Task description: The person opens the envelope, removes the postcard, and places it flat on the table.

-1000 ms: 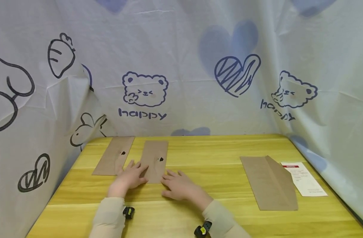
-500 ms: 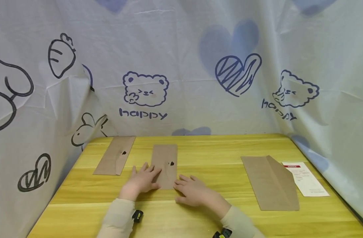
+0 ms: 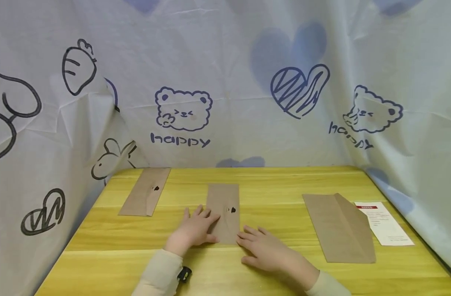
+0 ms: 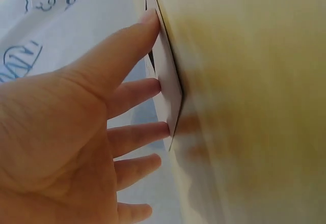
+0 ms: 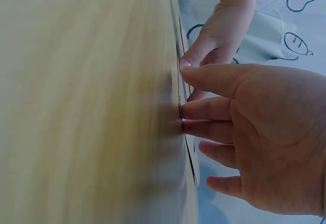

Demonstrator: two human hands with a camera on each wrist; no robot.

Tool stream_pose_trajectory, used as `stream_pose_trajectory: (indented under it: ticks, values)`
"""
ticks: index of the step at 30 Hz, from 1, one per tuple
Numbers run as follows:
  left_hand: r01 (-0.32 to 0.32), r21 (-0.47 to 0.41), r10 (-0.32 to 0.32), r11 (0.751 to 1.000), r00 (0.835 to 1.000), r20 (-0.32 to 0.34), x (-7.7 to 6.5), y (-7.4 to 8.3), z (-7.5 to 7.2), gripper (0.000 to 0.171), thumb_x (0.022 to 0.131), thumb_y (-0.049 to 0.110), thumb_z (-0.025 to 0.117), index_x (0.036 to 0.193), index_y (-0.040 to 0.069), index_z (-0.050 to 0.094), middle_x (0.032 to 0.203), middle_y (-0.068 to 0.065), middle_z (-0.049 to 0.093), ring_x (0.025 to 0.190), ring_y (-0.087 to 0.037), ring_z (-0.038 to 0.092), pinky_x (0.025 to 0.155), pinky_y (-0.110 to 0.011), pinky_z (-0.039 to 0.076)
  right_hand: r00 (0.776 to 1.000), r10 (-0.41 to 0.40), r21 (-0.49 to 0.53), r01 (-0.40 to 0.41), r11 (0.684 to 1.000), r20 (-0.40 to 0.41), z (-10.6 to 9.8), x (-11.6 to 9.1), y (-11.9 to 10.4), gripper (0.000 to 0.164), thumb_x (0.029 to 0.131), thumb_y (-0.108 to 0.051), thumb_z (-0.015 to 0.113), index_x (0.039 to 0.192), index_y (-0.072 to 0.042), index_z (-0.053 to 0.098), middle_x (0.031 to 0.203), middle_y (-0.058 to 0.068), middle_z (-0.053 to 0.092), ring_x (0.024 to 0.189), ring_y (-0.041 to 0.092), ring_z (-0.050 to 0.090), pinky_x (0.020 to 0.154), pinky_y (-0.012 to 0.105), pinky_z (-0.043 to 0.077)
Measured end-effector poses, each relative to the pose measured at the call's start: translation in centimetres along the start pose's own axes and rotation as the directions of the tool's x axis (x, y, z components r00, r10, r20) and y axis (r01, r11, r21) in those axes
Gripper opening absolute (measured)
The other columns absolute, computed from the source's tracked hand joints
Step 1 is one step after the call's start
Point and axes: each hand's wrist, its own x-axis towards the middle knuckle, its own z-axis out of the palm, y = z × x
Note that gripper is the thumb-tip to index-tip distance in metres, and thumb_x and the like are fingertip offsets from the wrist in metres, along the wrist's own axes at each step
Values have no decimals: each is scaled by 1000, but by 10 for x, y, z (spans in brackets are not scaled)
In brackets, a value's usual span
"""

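The left hand (image 3: pixel 192 231) is extended, fingers straight and spread, with fingertips resting at the left side of the middle brown envelope (image 3: pixel 223 197); it has no grasp. The right hand (image 3: pixel 264 249) lies opposite, fingers extended, tips at the envelope's lower right edge, touching rather than gripping.

The left wrist view shows the palm side, hidden in the head view: thumb, index and middle fingertips meet the paper, while ring and little fingertips sit clear of it. The right wrist view shows the right index and middle fingertips against the paper's edge, with the left hand behind. Both wrist views see the envelope nearly edge-on; the head view shows its face and a black mark (image 3: pixel 233 210).

Both forearms slant inward from the near edge, in a left sleeve (image 3: pixel 157 271) and a right sleeve (image 3: pixel 327 283). A black wrist device (image 3: pixel 185 274) sits at the left cuff. The left fingers cover part of the envelope's left edge.

The envelope lies flat on the wooden table (image 3: pixel 275 197), between a similar left envelope (image 3: pixel 140 195) and a larger right envelope (image 3: pixel 338 234) with its flap unfolded. A white card (image 3: pixel 390 230) adjoins the latter; its lettering is too small to read. A printed cloth (image 3: pixel 240 119) hangs behind.
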Motion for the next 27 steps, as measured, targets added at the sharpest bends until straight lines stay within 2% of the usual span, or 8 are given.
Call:
stream_pose_trajectory:
  ticks: [9,16,22,27]
  values:
    - [-67,67,68,995,998,-2,2,18,1,66,84,50,70,141,24,52,146,-12,47,139,-39,39,112,-69,24,1000,11,44,-11,999,-9,1,-27,13,57,98,-46,51,145,-15,47,154,1,42,147,29,30,117,57,26]
    - [-81,79,77,994,995,60,-2,34,0,66,83,49,71,142,27,52,142,-9,49,135,-31,44,113,-65,27,1000,3,40,-2,999,-23,2,-47,15,58,98,-49,49,145,-16,48,154,1,43,145,30,34,113,59,30]
    - [-108,124,99,986,993,71,0,47,-1,67,81,51,72,141,29,52,135,-7,52,133,-28,46,113,-62,29,999,28,52,-27,998,-19,5,-59,19,57,98,-51,48,145,-19,48,154,-1,42,145,29,34,113,59,30]
    - [-111,169,98,979,992,81,3,54,0,69,80,53,72,142,32,51,132,-4,53,132,-25,47,114,-59,29,999,19,29,-18,999,-32,7,-66,23,57,98,-51,47,144,-18,49,153,0,44,144,29,36,112,59,32]
